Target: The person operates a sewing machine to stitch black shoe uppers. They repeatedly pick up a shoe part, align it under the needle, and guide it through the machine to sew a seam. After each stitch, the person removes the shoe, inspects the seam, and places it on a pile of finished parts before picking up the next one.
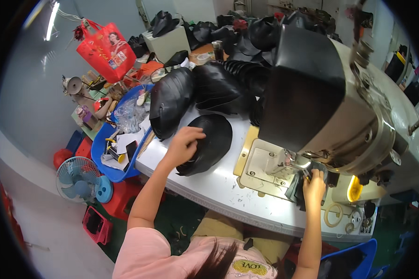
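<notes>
My left hand rests with curled fingers on a rounded black leather-like piece that lies on the white table to the left of the sewing machine. Beside the machine's needle area, my right hand is closed around what looks like a small metal tool; its exact kind is too small to tell. Dark flat pieces lie under and next to that hand, at the edge of the pale machine plate. The machine head hides part of the needle.
Stacked black pieces stand behind my left hand. A blue basin of plastic wrap and tools adjoins the table's left side, above a fan. A red bag hangs at the far left. A tape roll lies right of my right hand.
</notes>
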The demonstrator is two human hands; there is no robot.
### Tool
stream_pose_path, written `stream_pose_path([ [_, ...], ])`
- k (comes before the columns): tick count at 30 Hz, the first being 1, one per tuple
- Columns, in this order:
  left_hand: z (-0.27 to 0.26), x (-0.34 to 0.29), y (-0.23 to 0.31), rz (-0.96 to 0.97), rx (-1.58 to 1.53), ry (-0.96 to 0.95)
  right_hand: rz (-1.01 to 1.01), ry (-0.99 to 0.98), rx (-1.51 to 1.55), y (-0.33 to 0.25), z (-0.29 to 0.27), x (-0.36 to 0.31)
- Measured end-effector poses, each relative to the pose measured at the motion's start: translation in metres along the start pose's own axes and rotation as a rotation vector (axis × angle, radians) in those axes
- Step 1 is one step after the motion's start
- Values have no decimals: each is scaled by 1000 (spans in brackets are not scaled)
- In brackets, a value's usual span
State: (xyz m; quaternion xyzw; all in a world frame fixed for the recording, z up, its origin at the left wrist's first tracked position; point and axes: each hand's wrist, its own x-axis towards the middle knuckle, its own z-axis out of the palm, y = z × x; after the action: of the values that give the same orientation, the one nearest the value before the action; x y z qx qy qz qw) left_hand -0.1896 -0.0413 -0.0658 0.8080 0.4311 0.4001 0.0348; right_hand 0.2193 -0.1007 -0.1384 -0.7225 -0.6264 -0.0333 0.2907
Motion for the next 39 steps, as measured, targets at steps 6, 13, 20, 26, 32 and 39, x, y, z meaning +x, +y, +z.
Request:
stream_pose_path([
  [6,-39,-31,-153,-950,-1013,1145,42,72,39,4,9,0],
  [13,-33,-40,-249,-1218,-1292,1010,-36,150,33,7,14,-1],
  [20,-67,-26,-131,-891,-1549,850,51,283,359,22,12,-9],
  [26,-71,-37,50,-596,-1424,895,98,354,666,16,-11,-19],
  [32,15,-59,137,-735,-1047,350,-10,91,808,-79,-82,-63],
  [39,71,-63,179,-784,-1314,4,90,-518,1097,-127,-73,-76],
])
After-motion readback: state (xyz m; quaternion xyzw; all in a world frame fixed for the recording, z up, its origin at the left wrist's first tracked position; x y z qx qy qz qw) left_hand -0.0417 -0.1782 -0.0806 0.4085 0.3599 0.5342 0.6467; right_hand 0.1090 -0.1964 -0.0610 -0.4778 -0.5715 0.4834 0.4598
